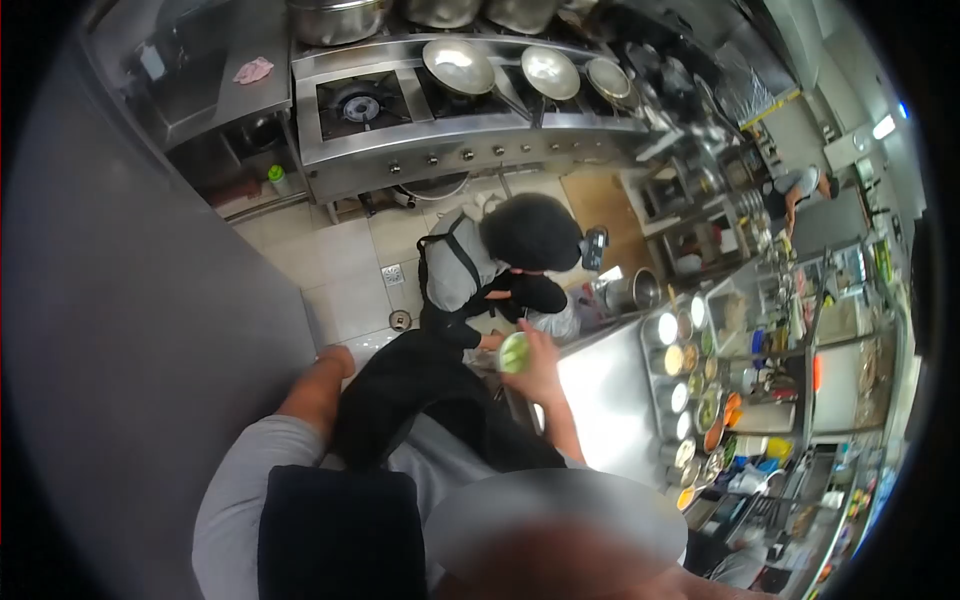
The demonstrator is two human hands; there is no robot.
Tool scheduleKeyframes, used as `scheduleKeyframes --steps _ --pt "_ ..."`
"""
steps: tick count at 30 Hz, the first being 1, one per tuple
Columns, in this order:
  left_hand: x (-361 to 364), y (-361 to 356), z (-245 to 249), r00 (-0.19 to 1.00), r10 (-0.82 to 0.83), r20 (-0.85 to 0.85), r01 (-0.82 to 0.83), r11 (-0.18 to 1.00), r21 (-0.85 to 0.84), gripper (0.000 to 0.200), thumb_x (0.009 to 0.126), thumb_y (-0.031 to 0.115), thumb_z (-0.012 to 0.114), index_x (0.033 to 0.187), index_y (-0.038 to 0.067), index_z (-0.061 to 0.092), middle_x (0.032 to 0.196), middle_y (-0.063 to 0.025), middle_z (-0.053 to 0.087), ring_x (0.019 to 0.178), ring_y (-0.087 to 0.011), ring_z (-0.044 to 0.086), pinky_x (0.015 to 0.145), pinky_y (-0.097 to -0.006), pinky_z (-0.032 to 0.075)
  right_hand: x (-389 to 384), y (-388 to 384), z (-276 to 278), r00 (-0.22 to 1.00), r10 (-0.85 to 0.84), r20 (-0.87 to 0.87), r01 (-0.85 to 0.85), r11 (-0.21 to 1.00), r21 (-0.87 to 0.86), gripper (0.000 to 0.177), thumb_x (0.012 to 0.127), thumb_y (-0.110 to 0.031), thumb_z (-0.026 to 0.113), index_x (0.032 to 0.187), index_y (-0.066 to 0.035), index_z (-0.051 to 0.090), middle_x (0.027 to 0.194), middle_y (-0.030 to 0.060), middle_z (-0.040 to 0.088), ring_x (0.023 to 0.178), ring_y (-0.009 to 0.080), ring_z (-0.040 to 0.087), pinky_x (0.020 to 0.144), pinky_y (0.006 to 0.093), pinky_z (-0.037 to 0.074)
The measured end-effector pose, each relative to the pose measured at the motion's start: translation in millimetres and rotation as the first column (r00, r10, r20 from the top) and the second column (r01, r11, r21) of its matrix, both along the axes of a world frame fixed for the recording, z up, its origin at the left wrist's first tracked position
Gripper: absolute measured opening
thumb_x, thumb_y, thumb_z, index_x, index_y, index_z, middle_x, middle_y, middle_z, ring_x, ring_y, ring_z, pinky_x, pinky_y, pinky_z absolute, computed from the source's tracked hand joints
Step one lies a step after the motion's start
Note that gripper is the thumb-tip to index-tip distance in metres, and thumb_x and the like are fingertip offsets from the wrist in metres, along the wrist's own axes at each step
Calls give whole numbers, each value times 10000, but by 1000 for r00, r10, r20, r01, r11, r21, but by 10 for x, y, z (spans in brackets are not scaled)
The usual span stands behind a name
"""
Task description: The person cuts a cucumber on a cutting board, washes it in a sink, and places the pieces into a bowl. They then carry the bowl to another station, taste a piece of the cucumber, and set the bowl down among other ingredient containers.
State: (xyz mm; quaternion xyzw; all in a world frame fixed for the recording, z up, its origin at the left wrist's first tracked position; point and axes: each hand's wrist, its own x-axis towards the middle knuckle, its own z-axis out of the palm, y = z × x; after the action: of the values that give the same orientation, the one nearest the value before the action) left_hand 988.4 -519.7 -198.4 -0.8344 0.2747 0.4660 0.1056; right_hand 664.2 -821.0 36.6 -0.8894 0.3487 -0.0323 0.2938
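Observation:
My right hand (538, 362) is wrapped around a small round tub (503, 362) with pale green pieces (516, 350) in it, held beside the steel counter (605, 390). Close against the tub's far side is a co-worker's hand (490, 341). That person, in a dark cap (530, 232) with a head-worn camera, bends over just ahead of me. My left hand (338, 362) is low by the edge of a large grey panel (170, 300); its fingers are hidden.
A stove (440, 145) with pans (458, 66) and large pots (338, 20) runs across the back. Several food containers (675, 398) line the counter at right. A second dark-capped person (553, 318) is beside the first; another (797, 188) stands farther right. A floor drain (392, 274) marks the tiles.

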Motion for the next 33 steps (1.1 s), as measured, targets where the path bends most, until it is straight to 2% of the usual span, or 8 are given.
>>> scheduleKeyframes --steps 2,5,9,12,14,17,20,33 --pt "119 -165 525 997 -72 -34 74 996 59 430 917 227 659 1291 45 768 1445 -177 686 1357 -345 651 1140 -478 520 515 104 236 994 107 9 -107 994 23 1171 598 -165 954 1633 -151 407 1505 208 500 1409 466 456 1203 531 392" --pt "450 -211 170 999 41 21 -43 996 78 453 823 285 810 1220 66 810 1344 -168 748 1289 -360 698 1096 -528 533 1060 79 264 977 213 19 -214 976 39 1175 612 -170 943 1647 -169 388 1502 203 499 1389 460 466 1194 523 397" --pt "1118 -258 -183 998 43 49 -46 997 64 431 915 249 689 1297 65 769 1443 -164 690 1360 -363 645 1113 -551 518 1875 -209 278 943 333 19 -333 943 11 1194 634 -191 943 1669 -190 349 1516 195 489 1387 450 462 1206 526 384" --pt "1787 -479 -710 983 -182 -4 182 981 64 436 910 235 673 1300 66 765 1435 -178 688 1328 -369 658 1115 -517 516 2381 -514 290 944 327 50 -328 945 10 1201 643 -211 956 1673 -199 339 1537 197 473 1387 468 459 1228 542 369" --pt "2135 -819 -379 910 -404 -96 406 914 -5 450 909 241 640 1297 43 753 1380 -194 709 1276 -372 673 1116 -464 517 2641 -711 285 941 332 64 -333 943 14 1207 649 -213 959 1678 -211 327 1535 210 470 1407 490 456 1228 555 369" --pt "2826 -810 -1261 872 -419 252 489 754 -439 421 920 269 616 1231 28 767 1303 -205 737 1231 -371 685 1094 -427 528 2979 -966 463 961 277 13 -277 961 -5 1187 661 -213 952 1674 -208 333 1516 214 480 1408 482 474 1233 565 366" --pt "2720 -1371 -212 993 118 -16 -111 877 -467 382 960 305 602 1162 41 789 1248 -190 760 1214 -369 692 1081 -432 531 3122 -1175 600 975 219 30 -217 974 -67 1161 670 -216 942 1667 -194 347 1494 221 492 1357 495 504 1221 570 383" --pt "3446 -3997 218 857 -447 -257 221 768 -601 365 974 351 733 1205 77 805 1112 -151 806 1030 -276 776 953 -377 584 3386 -1857 253 950 -311 11 311 950 -14 1135 670 -218 925 1657 -174 367 1493 203 505 1307 476 515 1152 521 464"
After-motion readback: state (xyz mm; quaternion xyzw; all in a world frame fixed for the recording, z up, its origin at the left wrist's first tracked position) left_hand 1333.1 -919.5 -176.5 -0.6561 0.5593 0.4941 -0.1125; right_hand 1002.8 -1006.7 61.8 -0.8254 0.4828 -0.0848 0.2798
